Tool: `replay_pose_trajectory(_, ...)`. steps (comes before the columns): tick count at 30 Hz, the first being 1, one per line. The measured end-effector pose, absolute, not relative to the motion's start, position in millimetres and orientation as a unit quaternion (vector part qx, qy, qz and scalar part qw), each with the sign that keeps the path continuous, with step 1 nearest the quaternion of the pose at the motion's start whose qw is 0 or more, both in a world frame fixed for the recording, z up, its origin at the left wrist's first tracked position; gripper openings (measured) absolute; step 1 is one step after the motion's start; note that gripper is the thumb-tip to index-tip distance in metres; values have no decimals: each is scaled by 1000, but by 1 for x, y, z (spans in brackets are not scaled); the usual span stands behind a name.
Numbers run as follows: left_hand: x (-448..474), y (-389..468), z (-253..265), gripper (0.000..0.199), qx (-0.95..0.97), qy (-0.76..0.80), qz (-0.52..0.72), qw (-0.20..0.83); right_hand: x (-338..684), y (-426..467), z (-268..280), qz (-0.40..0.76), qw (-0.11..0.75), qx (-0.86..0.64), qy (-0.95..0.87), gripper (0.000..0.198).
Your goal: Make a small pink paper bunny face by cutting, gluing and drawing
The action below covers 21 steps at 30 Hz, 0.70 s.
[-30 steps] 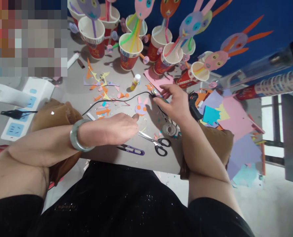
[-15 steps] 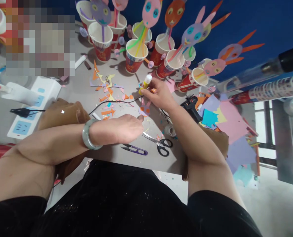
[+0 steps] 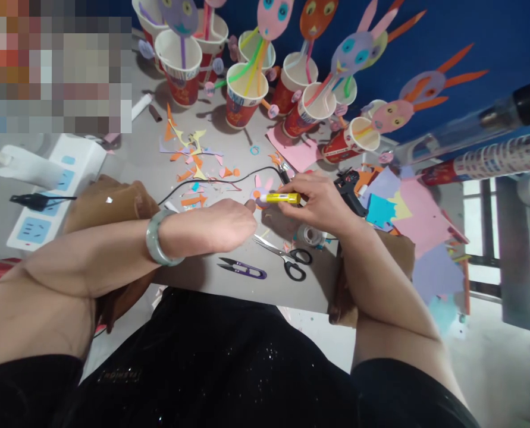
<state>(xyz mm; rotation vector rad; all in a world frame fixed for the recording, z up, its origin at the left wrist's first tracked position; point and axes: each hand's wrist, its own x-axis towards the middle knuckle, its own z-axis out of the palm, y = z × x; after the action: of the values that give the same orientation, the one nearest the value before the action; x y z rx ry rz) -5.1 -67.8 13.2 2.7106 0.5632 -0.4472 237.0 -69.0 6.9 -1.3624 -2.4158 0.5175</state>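
Observation:
My right hand [image 3: 320,202] is closed around a yellow glue stick [image 3: 285,198], held level with its white end pointing left. That end meets or hovers over a small purple paper rabbit head [image 3: 256,195] with pink ears and orange spots; I cannot tell whether they touch. My left hand [image 3: 215,224] is curled, its thumb at the rabbit head's lower left edge, and most of its fingers are hidden beneath it. Below lie black-handled scissors [image 3: 287,258] and purple thread snips [image 3: 243,268]. A white roll of tape [image 3: 310,235] sits under my right wrist.
Red paper cups [image 3: 245,101] bearing paper animal heads line the back. Paper scraps [image 3: 195,157] litter the middle. A black glue gun [image 3: 351,191] and coloured paper sheets [image 3: 419,220] lie right. A white power strip [image 3: 46,190] stands left; a black cable [image 3: 211,180] crosses the table.
My right hand has come down and to the right, turning the glue stick from upright to level beside the rabbit head. My left hand has barely moved.

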Motion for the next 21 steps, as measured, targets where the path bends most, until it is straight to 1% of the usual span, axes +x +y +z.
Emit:
replay_pose_trajectory(3,-4,-68,13,50,948,210,-171,168,231,-71,9,167,137,-462,-860,16)
replay_pose_trajectory(7,-2,-67,17,59,942,216,-189,173,222,-69,12,142,69,-467,-870,15)
replay_pose_trajectory(10,-2,-66,22,59,939,211,-198,187,217,-68,14,134,25,-464,-875,15)
replay_pose_trajectory(15,-2,-65,22,62,930,225,-207,203,210,-66,15,121,1,-457,-881,14)
replay_pose_trajectory(21,-3,-64,20,54,940,205,-193,192,206,-64,21,146,-20,-438,-887,14)
